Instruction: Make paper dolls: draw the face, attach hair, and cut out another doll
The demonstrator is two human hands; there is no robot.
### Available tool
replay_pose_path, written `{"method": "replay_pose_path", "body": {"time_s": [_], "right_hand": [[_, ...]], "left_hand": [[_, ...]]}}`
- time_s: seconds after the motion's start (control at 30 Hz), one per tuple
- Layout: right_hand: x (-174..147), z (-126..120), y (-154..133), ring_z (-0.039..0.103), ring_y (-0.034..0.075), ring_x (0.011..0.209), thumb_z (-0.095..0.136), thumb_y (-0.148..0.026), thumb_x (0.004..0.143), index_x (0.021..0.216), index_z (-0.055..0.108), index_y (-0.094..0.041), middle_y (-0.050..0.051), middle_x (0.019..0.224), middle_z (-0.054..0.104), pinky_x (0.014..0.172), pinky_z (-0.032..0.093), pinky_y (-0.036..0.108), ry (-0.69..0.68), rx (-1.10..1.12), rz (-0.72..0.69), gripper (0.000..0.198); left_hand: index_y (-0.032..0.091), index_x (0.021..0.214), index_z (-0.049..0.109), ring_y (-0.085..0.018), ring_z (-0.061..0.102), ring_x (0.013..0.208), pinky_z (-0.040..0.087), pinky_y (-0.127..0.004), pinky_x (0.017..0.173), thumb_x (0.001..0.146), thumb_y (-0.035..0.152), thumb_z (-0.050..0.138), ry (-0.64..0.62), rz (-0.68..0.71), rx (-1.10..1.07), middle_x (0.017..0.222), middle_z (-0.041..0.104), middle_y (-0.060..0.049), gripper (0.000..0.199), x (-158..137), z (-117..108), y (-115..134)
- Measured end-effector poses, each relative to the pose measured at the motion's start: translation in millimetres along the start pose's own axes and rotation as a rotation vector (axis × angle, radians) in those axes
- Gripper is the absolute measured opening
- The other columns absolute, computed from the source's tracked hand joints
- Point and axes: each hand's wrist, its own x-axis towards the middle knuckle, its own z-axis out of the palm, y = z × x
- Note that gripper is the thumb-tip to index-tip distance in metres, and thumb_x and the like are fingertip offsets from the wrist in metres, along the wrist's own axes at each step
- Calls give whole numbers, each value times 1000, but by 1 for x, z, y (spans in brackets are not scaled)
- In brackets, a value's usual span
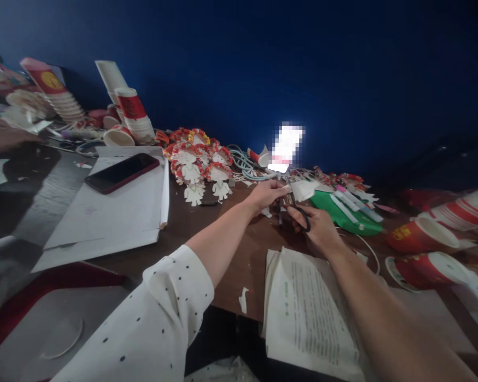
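Note:
My right hand grips a pair of scissors by their black handles, in the middle of the table. The blades point away from me, towards a bright glowing screen. Just left of the blades, my left hand is closed in a pinch. What its fingertips hold is too small and dim to make out. White paper scraps lie under and around both hands. Left of my left hand sits a pile of cut-out paper dolls with red, frilly edges.
A dark phone lies on white sheets at left. Paper cups stand stacked behind; red cups lie at right. Markers rest on a green pouch. A printed booklet is nearest me. Another person's hand shows far left.

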Motion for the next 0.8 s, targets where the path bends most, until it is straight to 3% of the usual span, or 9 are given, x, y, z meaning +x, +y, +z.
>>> {"method": "replay_pose_path", "body": {"time_s": [0.27, 0.5, 0.8], "right_hand": [[-3, 2, -5, 50, 13, 50, 66, -64, 76, 71, 68, -17, 1, 59, 60, 49, 38, 26, 0, 56, 61, 47], [-3, 6, 0, 52, 13, 55, 70, -64, 72, 90, 70, -17, 1, 67, 60, 45, 39, 24, -3, 322, 186, 51], [0, 3, 6, 52, 13, 54, 71, -64, 71, 70, 63, -19, 2, 63, 60, 46, 39, 24, 12, 300, 144, 46]], "left_hand": [[13, 74, 58, -6, 51, 53, 42, -19, 56, 84, 16, 64, 37, -27, 19, 62, 60, 3, 12, -4, 5, 8], [14, 72, 57, -6, 49, 49, 45, -22, 59, 83, 17, 65, 49, 21, 23, 57, 55, 4, 14, -1, 6, 0], [14, 72, 58, -7, 54, 51, 40, -20, 56, 80, 18, 69, 25, 39, 72, 57, 60, 3, 15, -5, 9, 1]]}}
